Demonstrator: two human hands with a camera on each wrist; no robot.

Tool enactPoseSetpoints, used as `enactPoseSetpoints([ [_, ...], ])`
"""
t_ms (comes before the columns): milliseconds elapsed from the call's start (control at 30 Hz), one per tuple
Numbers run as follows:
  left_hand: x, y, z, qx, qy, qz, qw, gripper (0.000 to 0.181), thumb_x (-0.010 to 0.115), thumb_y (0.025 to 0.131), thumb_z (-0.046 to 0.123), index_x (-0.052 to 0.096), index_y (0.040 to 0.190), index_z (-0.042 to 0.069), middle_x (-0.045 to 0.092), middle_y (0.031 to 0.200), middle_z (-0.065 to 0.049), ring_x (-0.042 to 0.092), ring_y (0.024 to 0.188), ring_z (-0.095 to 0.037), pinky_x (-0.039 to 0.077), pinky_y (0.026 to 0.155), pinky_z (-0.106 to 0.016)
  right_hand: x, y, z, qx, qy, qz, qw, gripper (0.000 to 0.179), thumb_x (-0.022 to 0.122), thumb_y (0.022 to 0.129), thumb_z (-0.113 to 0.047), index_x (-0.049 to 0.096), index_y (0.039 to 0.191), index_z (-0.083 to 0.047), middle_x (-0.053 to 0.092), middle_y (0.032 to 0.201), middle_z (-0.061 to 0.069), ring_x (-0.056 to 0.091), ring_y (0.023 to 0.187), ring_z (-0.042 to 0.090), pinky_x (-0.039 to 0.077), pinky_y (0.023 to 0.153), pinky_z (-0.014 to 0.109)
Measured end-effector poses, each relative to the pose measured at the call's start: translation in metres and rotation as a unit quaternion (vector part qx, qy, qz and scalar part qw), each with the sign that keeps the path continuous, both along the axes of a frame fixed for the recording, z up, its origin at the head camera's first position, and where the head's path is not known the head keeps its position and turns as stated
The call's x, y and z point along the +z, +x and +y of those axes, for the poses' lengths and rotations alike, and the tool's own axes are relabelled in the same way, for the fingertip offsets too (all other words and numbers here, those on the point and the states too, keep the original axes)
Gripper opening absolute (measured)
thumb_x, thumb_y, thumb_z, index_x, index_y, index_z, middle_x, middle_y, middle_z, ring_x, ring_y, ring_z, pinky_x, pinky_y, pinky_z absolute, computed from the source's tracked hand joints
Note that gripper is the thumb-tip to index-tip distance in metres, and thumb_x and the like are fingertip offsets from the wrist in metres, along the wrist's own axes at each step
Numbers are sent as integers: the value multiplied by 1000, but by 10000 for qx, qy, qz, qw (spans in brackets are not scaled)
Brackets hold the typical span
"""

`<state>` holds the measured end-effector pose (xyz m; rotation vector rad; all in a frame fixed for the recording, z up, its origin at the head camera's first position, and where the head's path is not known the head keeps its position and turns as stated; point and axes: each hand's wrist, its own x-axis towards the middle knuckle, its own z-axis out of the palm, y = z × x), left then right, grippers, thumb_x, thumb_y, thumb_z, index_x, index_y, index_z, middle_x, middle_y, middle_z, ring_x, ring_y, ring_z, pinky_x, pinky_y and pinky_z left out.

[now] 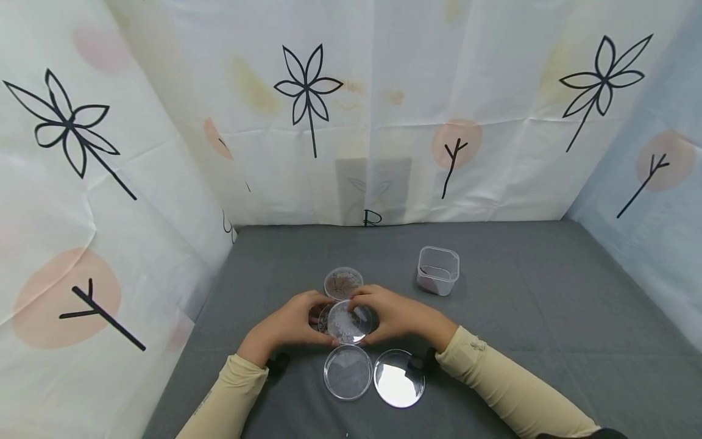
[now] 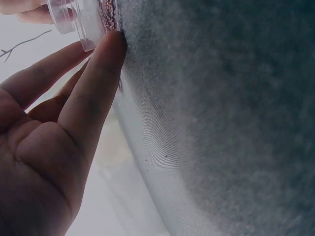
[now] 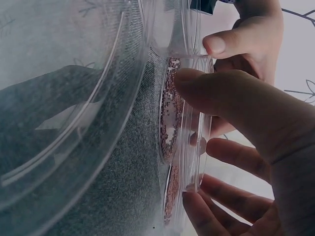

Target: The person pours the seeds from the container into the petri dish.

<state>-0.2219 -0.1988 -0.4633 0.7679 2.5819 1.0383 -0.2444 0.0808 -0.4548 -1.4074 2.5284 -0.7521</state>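
Observation:
A clear petri dish with reddish-brown grains (image 3: 170,110) sits on the table in front of the person. My left hand (image 1: 290,323) holds its side between thumb and fingers; in the left wrist view the thumb (image 2: 93,88) rests at the rim beside the grains. Over that dish, my right hand (image 1: 397,314) grips a second clear round dish piece (image 1: 347,326) by its edges, slightly offset to the right. The right thumb (image 3: 211,88) overlaps the stacked rims in the right wrist view. Just behind stands another petri dish with brown material (image 1: 342,285).
Nearer the person lie a clear dish piece (image 1: 348,373) and, right of it, another one (image 1: 399,381) with bright glare. A square clear plastic tub (image 1: 438,271) with some brown contents stands back right. Grey cloth (image 1: 521,292) covers the table; printed curtains (image 1: 384,110) surround it.

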Motion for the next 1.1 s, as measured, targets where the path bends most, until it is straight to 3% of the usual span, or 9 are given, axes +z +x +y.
enactPoseSetpoints([
  [200,0,0,-2,-28,-13,-98,9999,84,94,79,46,62,145,5,65,128,-9,66,116,-21,62,95,-35,1,-1,-6,77,-8,-2,10000,60,96,80,-29,70,130,-9,61,134,6,58,123,23,52,106,43],
  [567,3,-1,0,74,64,-47,9999,64,86,91,39,66,138,0,67,116,-11,66,103,-22,62,87,-32,1,-1,-15,104,89,16,9999,56,94,82,-29,70,129,-10,56,130,5,57,116,18,54,100,35],
  [1100,3,-1,-1,96,-12,-72,9999,59,83,94,32,64,139,-1,65,121,-14,65,109,-26,61,86,-30,1,-2,-21,115,209,87,9997,51,93,83,-26,71,126,-10,56,130,7,58,112,18,54,94,32],
])
